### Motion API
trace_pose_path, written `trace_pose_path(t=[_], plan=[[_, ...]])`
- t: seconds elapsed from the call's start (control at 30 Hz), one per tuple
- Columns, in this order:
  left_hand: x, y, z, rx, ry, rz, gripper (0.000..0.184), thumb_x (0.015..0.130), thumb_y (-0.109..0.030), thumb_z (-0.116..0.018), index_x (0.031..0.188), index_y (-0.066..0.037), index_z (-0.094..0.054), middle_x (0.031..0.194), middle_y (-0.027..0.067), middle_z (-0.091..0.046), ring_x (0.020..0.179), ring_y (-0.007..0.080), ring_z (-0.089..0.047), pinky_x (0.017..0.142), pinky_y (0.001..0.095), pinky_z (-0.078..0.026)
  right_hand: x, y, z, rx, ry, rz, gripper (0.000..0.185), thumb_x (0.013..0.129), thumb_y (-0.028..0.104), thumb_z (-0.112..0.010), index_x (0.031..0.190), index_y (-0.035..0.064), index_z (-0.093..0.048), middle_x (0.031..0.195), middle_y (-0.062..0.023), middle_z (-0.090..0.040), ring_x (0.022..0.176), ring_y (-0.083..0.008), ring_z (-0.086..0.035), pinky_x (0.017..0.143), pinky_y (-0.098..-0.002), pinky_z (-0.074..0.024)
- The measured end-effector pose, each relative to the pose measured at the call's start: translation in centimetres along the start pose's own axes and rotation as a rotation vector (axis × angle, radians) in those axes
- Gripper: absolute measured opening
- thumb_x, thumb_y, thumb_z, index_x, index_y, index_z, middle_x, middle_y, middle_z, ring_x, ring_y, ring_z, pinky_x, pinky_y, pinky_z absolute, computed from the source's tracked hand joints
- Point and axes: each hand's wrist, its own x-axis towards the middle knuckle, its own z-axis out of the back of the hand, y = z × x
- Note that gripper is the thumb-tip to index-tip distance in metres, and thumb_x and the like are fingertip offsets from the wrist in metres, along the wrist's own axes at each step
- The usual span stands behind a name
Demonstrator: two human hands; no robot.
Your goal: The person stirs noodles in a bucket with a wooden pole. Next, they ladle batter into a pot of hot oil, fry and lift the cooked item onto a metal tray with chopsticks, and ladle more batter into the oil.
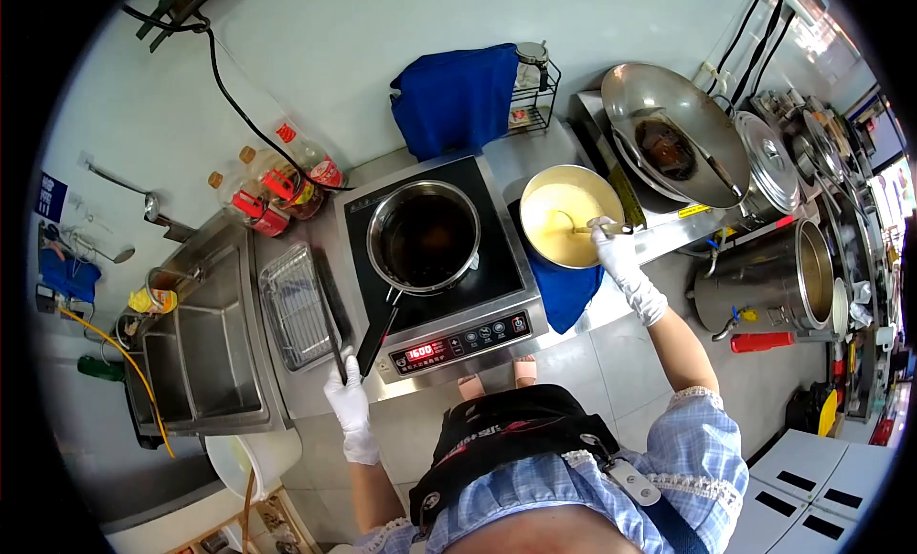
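Both hands wear white gloves. The left hand (pixel 350 401) is closed round the near end of a thin dark tool (pixel 336 355) (too narrow here to tell just what it is), which runs along the side of the wire-racked tray (pixel 296 306). Just beside that hand is the black handle (pixel 380 339) of a pan (pixel 374 253). The pan sits on the hob (pixel 501 296), whose red display reads 1600, and holds dark liquid.

The right hand (pixel 616 258) holds the handle of a ladle (pixel 582 230), its fingers bent about it. The ladle reaches into the yellow liquid (pixel 552 241) in a pale pot (pixel 524 194), its bowl end partly sunk. The pot stands on a blue cloth (pixel 568 301) to the right of the hob, and the cloth hangs over the front edge of the counter (pixel 544 151).

Beyond the pot, a wok (pixel 621 91) contains dark liquid and a long-handled utensil. Three bottles (pixel 304 201) stand behind the tray, and a sink (pixel 275 368) lies to its left.
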Motion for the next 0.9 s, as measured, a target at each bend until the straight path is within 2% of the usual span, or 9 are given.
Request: trace_pose_path(t=[0.03, 0.13, 0.23, 0.27, 0.37, 0.43, 0.6, 0.7, 0.9], plan=[[-0.3, -0.6, 0.3, -0.047, -0.021, 0.071, 0.024, 0.09, -0.015, -0.055, 0.105, 0.003, -0.061, 0.091, 0.0036, -0.063, 0.08, 0.0097, -0.053, 0.076, 0.0245, -0.044, 0.2, -0.6, 0.3, -0.001, -0.003, -0.001, 0.013, 0.084, 0.013, -0.054, 0.081, 0.0041, -0.063, 0.067, -0.0104, -0.062, 0.063, -0.0213, -0.061, 0.059, -0.0304, -0.0472], [-0.2, 1.2, 1.4, -0.118, -0.122, 0.012, 0.024, 0.091, -0.015, -0.053, 0.105, 0.003, -0.061, 0.092, 0.0045, -0.063, 0.083, 0.0087, -0.053, 0.078, 0.0238, -0.043, 0.5, 0.1, 2.1, 0.14, -0.01, -0.235, 0.016, 0.086, 0.012, -0.05, 0.084, 0.0044, -0.064, 0.064, -0.0049, -0.06, 0.06, -0.0116, -0.058, 0.055, -0.0254, -0.0446], [-0.8, 1.4, 2.8, -0.096, -0.131, 0.109, 0.025, 0.091, -0.016, -0.053, 0.107, 0.002, -0.061, 0.091, 0.004, -0.064, 0.079, 0.0078, -0.053, 0.075, 0.0231, -0.043, 1.0, -1.5, 3.0, 0.289, 0.014, -0.289, 0.017, 0.086, 0.012, -0.049, 0.086, 0.0024, -0.063, 0.064, -0.0058, -0.06, 0.058, -0.0116, -0.057, 0.053, -0.0243, -0.045], [-0.6, 3.5, 3.0, -0.109, -0.157, 0.063, 0.026, 0.091, -0.017, -0.053, 0.108, 0.002, -0.061, 0.089, 0.0031, -0.064, 0.073, 0.0071, -0.052, 0.07, 0.0226, -0.043, 1.1, -2.1, 3.2, 0.401, -0.001, -0.306, 0.017, 0.087, 0.013, -0.049, 0.086, 0.0017, -0.062, 0.064, -0.0057, -0.06, 0.055, -0.0111, -0.056, 0.051, -0.023, -0.0447], [-1.1, 2.2, 3.1, -0.131, -0.144, 0.047, 0.025, 0.091, -0.016, -0.053, 0.107, 0.001, -0.061, 0.088, 0.0021, -0.064, 0.069, 0.0059, -0.05, 0.067, 0.0221, -0.043, 0.6, -0.2, 4.2, 0.447, -0.02, -0.36, 0.016, 0.087, 0.012, -0.048, 0.086, 0.0025, -0.061, 0.064, -0.0051, -0.059, 0.053, -0.0107, -0.054, 0.05, -0.0224, -0.0444], [-1.2, 2.1, 3.1, -0.143, -0.142, 0.048, 0.024, 0.091, -0.015, -0.053, 0.106, 0.001, -0.061, 0.087, 0.002, -0.064, 0.07, 0.0059, -0.05, 0.066, 0.0221, -0.042, 0.1, 1.4, 5.0, 0.384, -0.021, -0.365, 0.015, 0.087, 0.01, -0.046, 0.087, 0.0037, -0.06, 0.065, -0.0044, -0.059, 0.053, -0.0102, -0.052, 0.051, -0.0219, -0.044], [-1.1, 2.7, 3.0, -0.168, -0.136, 0.014, 0.022, 0.091, -0.014, -0.053, 0.104, 0.001, -0.062, 0.087, 0.0018, -0.063, 0.07, 0.0059, -0.05, 0.066, 0.0215, -0.042, -0.4, 0.3, 5.8, 0.567, 0.03, -0.357, 0.016, 0.088, 0.01, -0.044, 0.088, 0.0042, -0.059, 0.066, -0.0039, -0.058, 0.055, -0.0095, -0.051, 0.052, -0.0218, -0.0431], [-1.3, 1.4, 2.7, -0.169, -0.133, -0.02, 0.022, 0.091, -0.014, -0.053, 0.104, 0.001, -0.062, 0.084, 0.0012, -0.063, 0.07, 0.0058, -0.049, 0.067, 0.0211, -0.041, -1.1, 2.0, 6.7, 0.472, 0.0, -0.339, 0.017, 0.089, 0.01, -0.043, 0.087, 0.0043, -0.059, 0.066, -0.0037, -0.057, 0.055, -0.0093, -0.05, 0.052, -0.0214, -0.0425], [-1.4, 0.7, 2.5, -0.192, -0.101, 0.014, 0.021, 0.09, -0.013, -0.053, 0.103, 0.001, -0.062, 0.08, -0.0001, -0.061, 0.069, 0.0057, -0.049, 0.067, 0.0209, -0.04, -2.8, 5.1, 7.7, 0.514, -0.012, -0.343, 0.018, 0.089, 0.011, -0.042, 0.086, 0.0039, -0.058, 0.065, -0.0014, -0.054, 0.055, -0.0074, -0.045, 0.05, -0.0212, -0.0385]])
